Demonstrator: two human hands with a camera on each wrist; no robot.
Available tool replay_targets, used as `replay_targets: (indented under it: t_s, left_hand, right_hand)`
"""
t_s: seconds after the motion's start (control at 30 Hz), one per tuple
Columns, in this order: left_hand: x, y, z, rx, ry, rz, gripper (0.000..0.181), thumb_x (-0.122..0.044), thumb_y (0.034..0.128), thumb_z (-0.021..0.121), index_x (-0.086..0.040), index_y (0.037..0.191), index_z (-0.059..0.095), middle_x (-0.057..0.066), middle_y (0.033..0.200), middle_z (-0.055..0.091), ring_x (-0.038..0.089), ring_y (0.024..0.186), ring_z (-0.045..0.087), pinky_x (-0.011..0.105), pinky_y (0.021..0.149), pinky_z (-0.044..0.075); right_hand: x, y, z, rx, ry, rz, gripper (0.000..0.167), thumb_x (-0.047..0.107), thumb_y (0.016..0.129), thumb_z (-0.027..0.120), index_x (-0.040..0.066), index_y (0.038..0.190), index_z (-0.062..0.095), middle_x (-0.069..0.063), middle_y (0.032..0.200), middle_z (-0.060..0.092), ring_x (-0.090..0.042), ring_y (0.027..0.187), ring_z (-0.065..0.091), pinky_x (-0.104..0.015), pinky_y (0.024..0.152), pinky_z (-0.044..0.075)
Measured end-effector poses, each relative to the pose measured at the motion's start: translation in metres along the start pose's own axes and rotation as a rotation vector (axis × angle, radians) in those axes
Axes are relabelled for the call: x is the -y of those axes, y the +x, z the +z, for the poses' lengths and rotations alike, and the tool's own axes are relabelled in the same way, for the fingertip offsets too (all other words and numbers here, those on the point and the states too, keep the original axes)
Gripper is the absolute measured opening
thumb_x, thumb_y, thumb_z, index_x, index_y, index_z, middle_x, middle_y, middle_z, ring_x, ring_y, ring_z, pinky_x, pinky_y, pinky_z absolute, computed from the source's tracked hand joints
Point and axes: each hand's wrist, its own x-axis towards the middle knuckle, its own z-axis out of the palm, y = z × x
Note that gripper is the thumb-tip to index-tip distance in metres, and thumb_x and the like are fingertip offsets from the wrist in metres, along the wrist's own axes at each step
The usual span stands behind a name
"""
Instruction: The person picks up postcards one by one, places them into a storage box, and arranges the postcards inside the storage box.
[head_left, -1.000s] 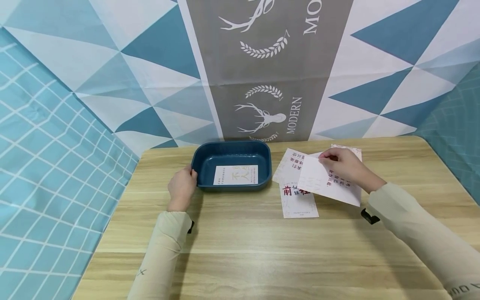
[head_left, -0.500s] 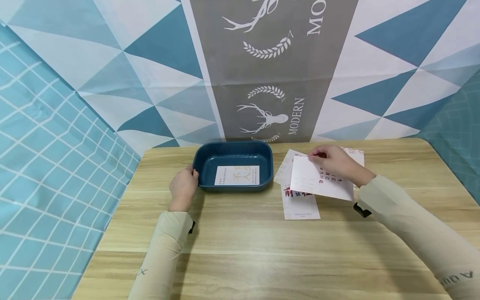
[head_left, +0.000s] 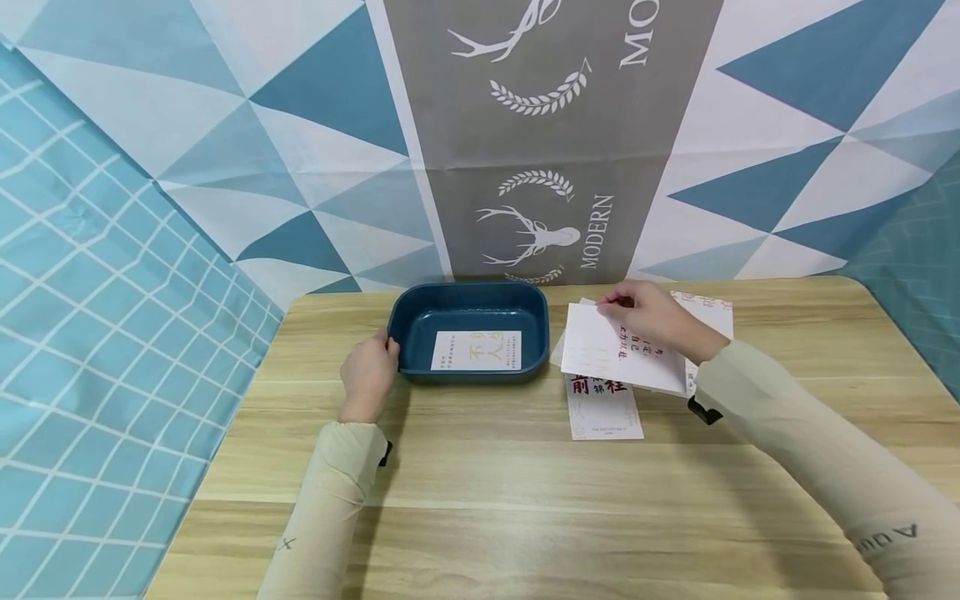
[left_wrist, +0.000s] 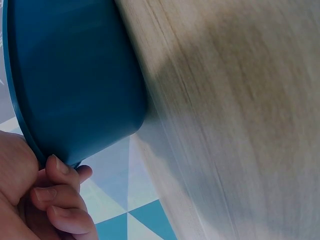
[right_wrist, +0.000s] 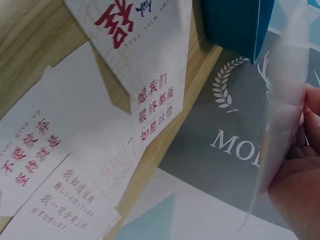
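A dark blue rectangular tray (head_left: 471,377) stands toward the back of the table, and one white card (head_left: 480,351) with gold and dark print lies inside it. My left hand (head_left: 367,375) grips the tray's left rim, its fingers curled over the edge in the left wrist view. Between thumb and fingers my right hand (head_left: 652,321) pinches a white printed card (head_left: 592,342) by its upper edge. That card is raised and tilted above several other cards. Below it lies a card with large red characters (head_left: 606,417); the right wrist view shows more overlapping printed cards (right_wrist: 60,150).
The wooden table (head_left: 480,517) ends at a patterned backdrop (head_left: 540,150) of triangles and deer prints. A blue gridded cloth (head_left: 90,333) hangs along the left side. A dark wrist mount (head_left: 705,410) sits under the right sleeve.
My right hand has moved left with the pinched card, from over the right of the card pile toward the tray. My left hand stays on the tray's rim.
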Motion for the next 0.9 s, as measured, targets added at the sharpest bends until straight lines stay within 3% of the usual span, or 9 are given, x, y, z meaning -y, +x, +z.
replay_targets:
  t_s: [0.9]
  left_hand:
    - [0.002, 0.001, 0.001, -0.01, 0.0, -0.012, 0.023, -0.02, 0.095, 0.044, -0.008, 0.08, 0.055, 0.013, 0.07, 0.059, 0.03, 0.063, 0.057, 0.041, 0.052, 0.041]
  right_hand:
    - [0.028, 0.028, 0.017, 0.026, -0.001, -0.032, 0.023, 0.02, 0.094, 0.052, 0.005, 0.107, 0.064, -0.011, 0.101, 0.061, -0.024, 0.089, 0.051, -0.035, 0.082, 0.039]
